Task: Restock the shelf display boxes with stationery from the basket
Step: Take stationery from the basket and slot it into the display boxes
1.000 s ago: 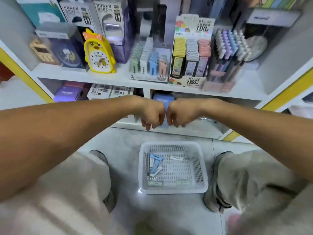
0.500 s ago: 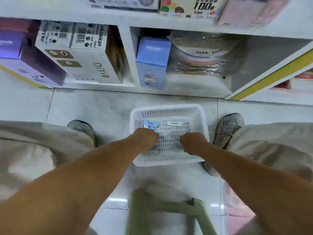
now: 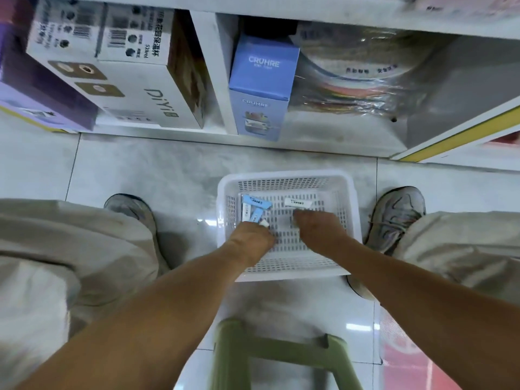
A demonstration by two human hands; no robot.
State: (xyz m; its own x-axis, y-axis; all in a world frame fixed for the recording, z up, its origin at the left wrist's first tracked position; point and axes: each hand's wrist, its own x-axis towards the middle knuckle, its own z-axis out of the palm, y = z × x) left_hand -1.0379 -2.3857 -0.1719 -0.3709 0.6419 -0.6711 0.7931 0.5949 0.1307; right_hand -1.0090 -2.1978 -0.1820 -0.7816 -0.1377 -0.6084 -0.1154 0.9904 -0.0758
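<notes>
Head view, looking straight down: both hands are inside the white basket [image 3: 285, 175] on the floor tiles, between the person's two grey shoes.

Left hand [image 3: 251, 240]: back of hand faces the camera, fingers curled down at the near end of the blue-and-white stationery pieces [image 3: 254, 205] in the basket's left half. A small white end shows at the fingertips, touching them. Fingers themselves are hidden under the hand, so I cannot tell if it has actually clamped a piece or only touches it.

Right hand [image 3: 316, 225]: fingers bent downward onto the basket floor, just below a white labelled piece [image 3: 297, 203] lying flat near the far wall. Fingertips look just short of it, apart. Whether anything sits under the palm is not visible; grasp state unclear.

Hard to read: motion blur on both hands, label print on the pieces is illegible, exact piece count in the blue cluster is unclear.

Background: lower shelf holds a blue CRUHRE box [image 3: 263, 80], a white DiYi box [image 3: 135, 91], and a plastic-wrapped stack [image 3: 363, 80], cut off at top. A green stool [image 3: 270, 353] is at the bottom edge, partly cropped.
</notes>
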